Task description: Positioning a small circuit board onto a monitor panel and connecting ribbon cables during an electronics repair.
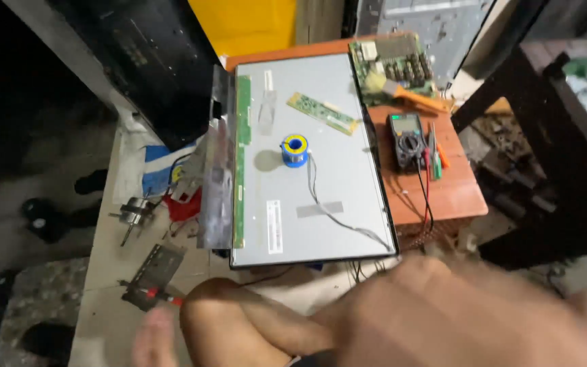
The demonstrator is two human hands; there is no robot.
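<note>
A view from above, looking down at a cluttered repair spot. At the bottom right, the person's right hand (456, 312) fills the corner as a large motion-blurred shape. Its fingers cannot be made out, so it is impossible to tell whether they are spread, curled or holding anything. The left hand is out of view. A bare knee (229, 309) and foot (152, 340) show to the left of the hand.

Just beyond the hand lies a flat grey panel (348, 136), face down on an orange table (453, 194). Its near edge is the closest thing to the hand, but the two look apart. On the panel, farther from the fingers, stands a blue and yellow solder spool (294, 149). A thin wire (338, 217) runs from the spool toward the panel's near right corner, under a strip of tape (319, 209). A small green strip board (324, 113) lies past the spool.

To the right of the panel, beyond the hand, a multimeter (407, 139) rests on the table with its leads trailing toward the near edge. A larger circuit board (392, 68) sits at the far end. On the floor, left of the knee, lies a metal bracket (154, 268).

Judging from the layout, a panel like this is best handled slowly and by its edges. The fingers should stay clear of the loose wire and the meter leads, so nothing snags or drags the spool.
</note>
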